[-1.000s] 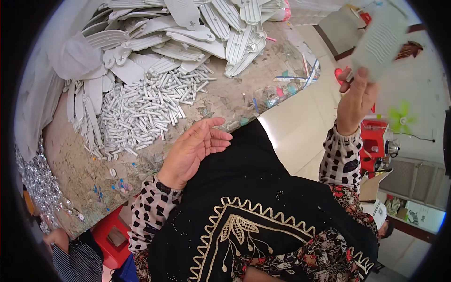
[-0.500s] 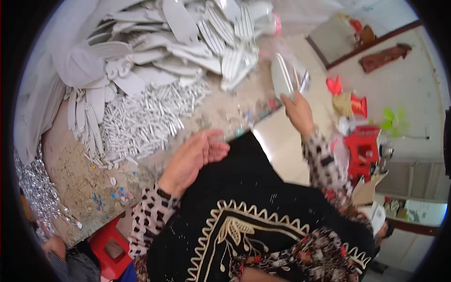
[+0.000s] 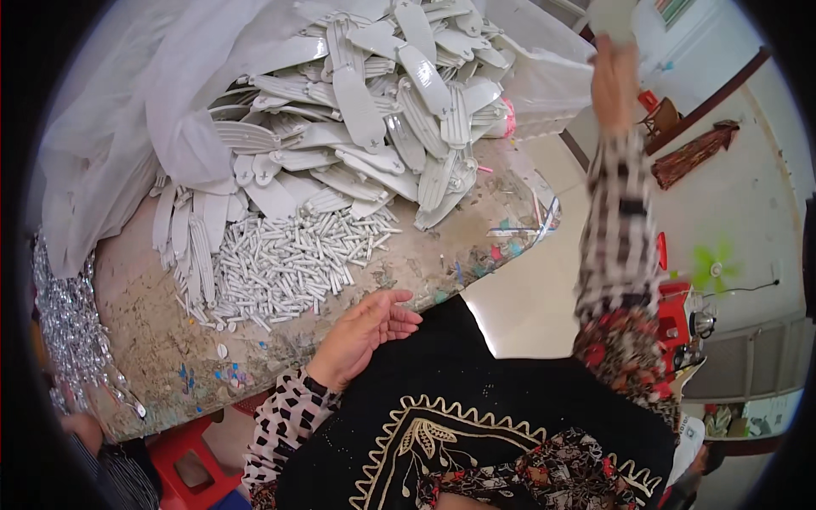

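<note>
At the upper right my right hand point(image 3: 616, 89) is raised beyond the table, its fingers closed on a pale flat plastic piece point(image 3: 614, 19); motion blurs the piece and the view's edge cuts it off. My left hand point(image 3: 364, 336) rests palm up by the table's near edge, fingers apart and holding nothing. Just past it lies a heap of small white plastic pins point(image 3: 289, 268). Behind these rises a large pile of long, rounded white plastic pieces point(image 3: 357, 102), some ribbed and some smooth.
A sheer white plastic sheet point(image 3: 187, 93) drapes over the pile's left side. The worn table point(image 3: 136, 340) carries paint specks. Silver tinsel strands point(image 3: 72, 314) hang at the left, near another person's hand point(image 3: 82, 431). Below is a red stool point(image 3: 191, 472); a green fan point(image 3: 716, 269) stands right.
My right hand has swung up and away with the plastic piece. My left hand stays open by the table edge. The view has shifted, showing more of the pile.
</note>
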